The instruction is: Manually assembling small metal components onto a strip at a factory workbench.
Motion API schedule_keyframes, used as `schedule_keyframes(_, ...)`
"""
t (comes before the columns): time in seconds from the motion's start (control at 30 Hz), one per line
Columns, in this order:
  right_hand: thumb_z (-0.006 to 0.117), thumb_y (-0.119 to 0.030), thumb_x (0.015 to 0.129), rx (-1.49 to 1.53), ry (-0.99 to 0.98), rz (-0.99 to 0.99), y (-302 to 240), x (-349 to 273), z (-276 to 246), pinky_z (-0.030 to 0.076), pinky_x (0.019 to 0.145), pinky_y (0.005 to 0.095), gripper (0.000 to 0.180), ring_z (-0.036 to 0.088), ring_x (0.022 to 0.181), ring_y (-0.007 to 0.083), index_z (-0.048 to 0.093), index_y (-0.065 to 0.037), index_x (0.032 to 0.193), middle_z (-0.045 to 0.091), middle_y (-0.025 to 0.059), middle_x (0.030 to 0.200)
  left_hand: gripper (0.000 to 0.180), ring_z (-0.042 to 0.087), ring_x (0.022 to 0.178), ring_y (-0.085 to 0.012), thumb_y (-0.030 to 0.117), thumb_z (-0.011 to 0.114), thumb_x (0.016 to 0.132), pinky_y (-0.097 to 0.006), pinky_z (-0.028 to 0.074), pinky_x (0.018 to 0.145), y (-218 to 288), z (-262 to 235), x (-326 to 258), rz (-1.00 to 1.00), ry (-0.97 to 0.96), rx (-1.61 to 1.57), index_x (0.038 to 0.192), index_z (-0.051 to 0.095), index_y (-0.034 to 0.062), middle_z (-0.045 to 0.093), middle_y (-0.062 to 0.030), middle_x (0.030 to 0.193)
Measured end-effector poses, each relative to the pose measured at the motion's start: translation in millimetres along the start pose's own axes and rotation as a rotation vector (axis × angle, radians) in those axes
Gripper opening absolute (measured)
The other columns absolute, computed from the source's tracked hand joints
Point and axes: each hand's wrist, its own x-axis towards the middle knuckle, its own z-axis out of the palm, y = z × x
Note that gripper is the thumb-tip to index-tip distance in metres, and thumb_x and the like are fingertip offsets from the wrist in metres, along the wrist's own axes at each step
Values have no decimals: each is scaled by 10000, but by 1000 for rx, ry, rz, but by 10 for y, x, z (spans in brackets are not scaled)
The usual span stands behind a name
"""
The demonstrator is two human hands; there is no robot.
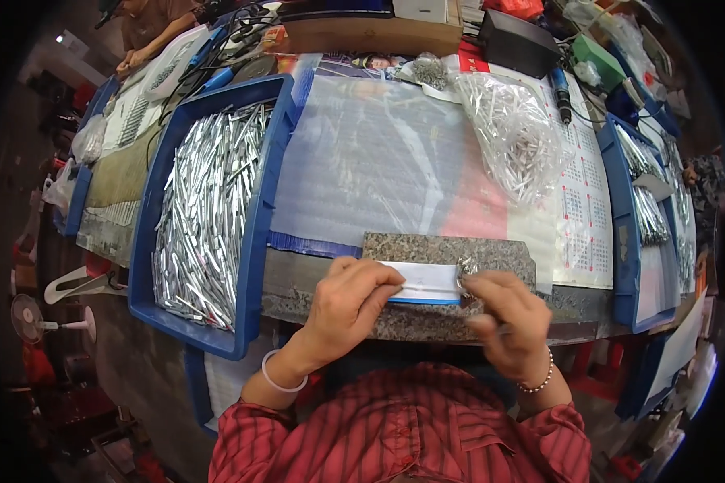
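Gripping a small white packet with a blue edge [424, 283], the left hand [348, 302] pinches its left end between thumb and fingers, while the right hand [507, 315] closes on its right end, where a few shiny metal pieces [467, 266] bunch at the fingertips. The packet hovers just above a speckled stone slab [491, 251] at the near edge of the workbench. Beyond the slab lies a clear plastic sheet [370, 157] over the bench top, with a printed calendar sheet [580, 201] beside it to the right. A blue tray [259, 201] heaped with silver metal pins sits to the left, and another blue tray [620, 217] of the same pins stands to the right. A clear bag of pins [511, 133] rests on the far part of the sheet. At the far left corner, another person's hand [133, 58] works at a cluttered bench.
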Motion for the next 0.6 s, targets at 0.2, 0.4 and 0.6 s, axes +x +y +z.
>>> schedule_keyframes(0.2, 372, -420, 1020, 54, -1, 15, 66, 61, -96, 525, 653, 354, 514, 661, 736, 326, 649, 12, 1055, 675, 207, 1072, 167, 612, 955, -292, 16, 698, 764, -401, 373, 852, -217, 140, 3, 54, 60, 256, 907, 625, 61, 630, -81, 885)
schedule_keyframes(0.4, 459, -332, 1000, 295, 50, 106, 6, -38, -123, 551, 678, 349, 425, 711, 869, 328, 651, 31, 1111, 679, 237, 1061, 211, 598, 961, -272, 28, 709, 752, -406, 343, 826, -328, 228, -5, 84, 69, 313, 932, 613, 82, 591, -58, 887)
schedule_keyframes(0.6, 649, -140, 885, -218, -353, 125, 15, 408, 122, 516, 578, 350, 161, 670, 685, 301, 621, -13, 980, 692, 161, 957, 203, 579, 972, -255, 46, 661, 763, -410, 339, 838, -374, 218, -58, 78, 46, 303, 956, 610, 85, 567, -64, 913)
